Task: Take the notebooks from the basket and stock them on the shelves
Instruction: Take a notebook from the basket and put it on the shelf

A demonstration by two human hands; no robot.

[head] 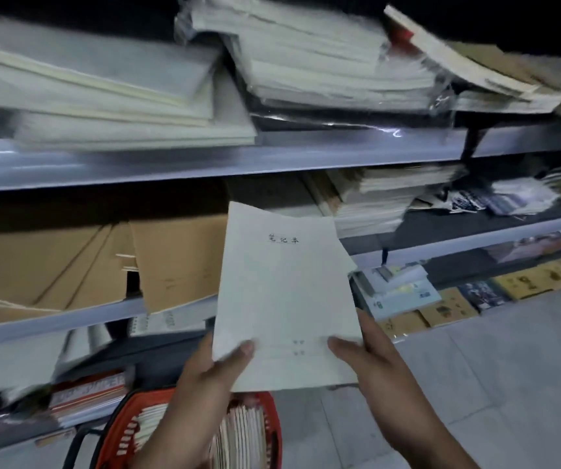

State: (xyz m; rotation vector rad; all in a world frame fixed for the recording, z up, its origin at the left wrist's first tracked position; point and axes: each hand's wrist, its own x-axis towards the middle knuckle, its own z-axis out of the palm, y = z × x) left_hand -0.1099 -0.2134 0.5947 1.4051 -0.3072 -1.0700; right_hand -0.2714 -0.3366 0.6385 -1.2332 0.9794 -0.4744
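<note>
Pale notebook (pixel 284 296), cover printed with three characters near its top, held upright in the air in front of the shelves, between the two hands. Left hand (pixel 204 377) grasps the lower left corner, thumb on the cover, fingers hidden behind. Right hand (pixel 370 357) grasps the lower right edge, thumb lying across the cover, fingers behind it. Below the hands, a red basket (pixel 272 421) on the floor holds more notebooks (pixel 241 434) standing on edge. Behind the held notebook, the middle shelf (pixel 69 319) carries flattened cardboard (pixel 170 258) leaning at its front edge. The upper shelf (pixel 204 160) bears blurred stacks of pale books (pixel 119 96). Tiled floor (pixel 492 350) at right.
</note>
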